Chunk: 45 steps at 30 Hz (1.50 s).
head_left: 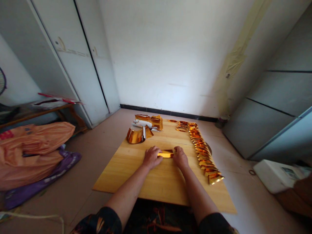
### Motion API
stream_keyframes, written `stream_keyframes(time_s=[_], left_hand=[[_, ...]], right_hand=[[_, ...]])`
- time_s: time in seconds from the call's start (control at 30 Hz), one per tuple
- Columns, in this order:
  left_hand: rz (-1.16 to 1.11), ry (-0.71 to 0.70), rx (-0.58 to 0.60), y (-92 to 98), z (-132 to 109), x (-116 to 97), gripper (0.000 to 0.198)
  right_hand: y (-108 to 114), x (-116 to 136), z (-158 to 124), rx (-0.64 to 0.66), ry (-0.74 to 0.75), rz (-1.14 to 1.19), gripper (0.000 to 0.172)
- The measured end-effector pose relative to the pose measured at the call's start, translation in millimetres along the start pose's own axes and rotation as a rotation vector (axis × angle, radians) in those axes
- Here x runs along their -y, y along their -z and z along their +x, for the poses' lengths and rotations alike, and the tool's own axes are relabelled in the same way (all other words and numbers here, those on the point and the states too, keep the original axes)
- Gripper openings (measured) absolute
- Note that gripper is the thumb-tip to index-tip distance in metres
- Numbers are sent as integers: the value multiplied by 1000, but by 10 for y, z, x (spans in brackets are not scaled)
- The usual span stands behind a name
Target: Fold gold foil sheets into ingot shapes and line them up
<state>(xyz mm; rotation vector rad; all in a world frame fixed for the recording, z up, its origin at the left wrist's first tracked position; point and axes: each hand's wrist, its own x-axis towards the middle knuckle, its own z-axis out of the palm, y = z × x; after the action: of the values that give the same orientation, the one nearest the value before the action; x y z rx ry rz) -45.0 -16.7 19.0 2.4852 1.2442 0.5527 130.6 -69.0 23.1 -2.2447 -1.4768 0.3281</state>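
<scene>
Between my two hands lies a gold foil paper piece (166, 155), partly folded, low over the wooden board (122, 172). My left hand (152, 157) grips its left end with thumb and fingers. At the right end, my right hand (180, 157) pinches the foil the same way. To the right runs a long overlapping row of folded gold foil pieces (201, 151). Beyond my left hand sit a curled gold foil sheet (135, 135) and a stack of gold foil sheets (156, 123) with a white roll (142, 123) among them.
Grey cabinets (70, 48) stand at the left, a grey appliance-like cabinet (273, 107) at the right. A white box (275, 177) rests on the right. Orange and purple bags (36, 152) are heaped at the left. A white wall (165, 58) closes off the far side.
</scene>
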Motion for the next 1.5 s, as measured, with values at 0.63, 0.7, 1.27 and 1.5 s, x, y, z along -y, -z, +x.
stream_keyframes(time_s=[0.63, 0.7, 1.27, 1.5], left_hand=[[-5, -158, -91, -36, -76, 16, 11], [-6, -148, -88, -29, -73, 6, 15], [-111, -101, -227, -62, -64, 27, 52], [-89, -130, -154, -69, -67, 48, 34]], right_hand=[[0, -49, -34, 78, 161, 123, 23], [12, -50, -29, 87, 176, 132, 21], [-14, -107, -47, 62, 234, 140, 8], [-11, -102, -53, 78, 254, 114, 20]])
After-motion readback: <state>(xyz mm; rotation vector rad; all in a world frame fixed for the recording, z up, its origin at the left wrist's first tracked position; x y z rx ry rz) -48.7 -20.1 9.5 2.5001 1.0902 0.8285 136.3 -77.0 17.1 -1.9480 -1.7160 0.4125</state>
